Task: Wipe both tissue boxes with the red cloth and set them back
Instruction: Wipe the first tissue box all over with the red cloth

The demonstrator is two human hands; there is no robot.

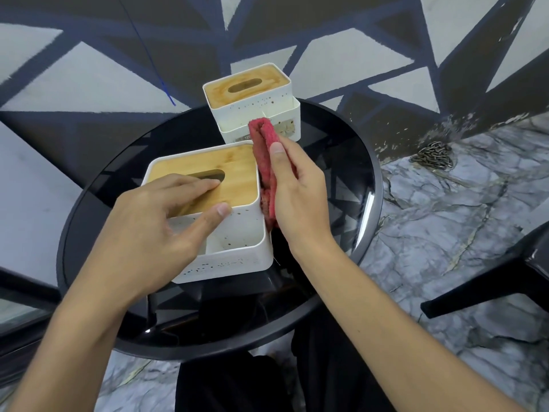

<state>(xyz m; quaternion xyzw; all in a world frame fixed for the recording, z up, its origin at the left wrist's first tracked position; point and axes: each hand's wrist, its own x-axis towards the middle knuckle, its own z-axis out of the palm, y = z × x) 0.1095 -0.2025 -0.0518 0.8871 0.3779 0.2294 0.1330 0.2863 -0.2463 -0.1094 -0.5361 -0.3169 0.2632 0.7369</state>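
Note:
Two white tissue boxes with wooden lids stand on a round black glass table [350, 162]. The near tissue box [234, 230] sits at the table's middle; my left hand [154, 221] rests on its lid, fingers at the slot and thumb on the front wall. My right hand [297, 197] presses the folded red cloth [267, 162] flat against this box's right side. The far tissue box [255, 99] stands untouched at the table's back edge, just behind the cloth's top.
A dark chair [505, 278] stands at the right on the marble floor. A coil of chain [433, 156] lies by the wall at the right. A patterned wall rises right behind the table. My dark-trousered legs are under the table's near edge.

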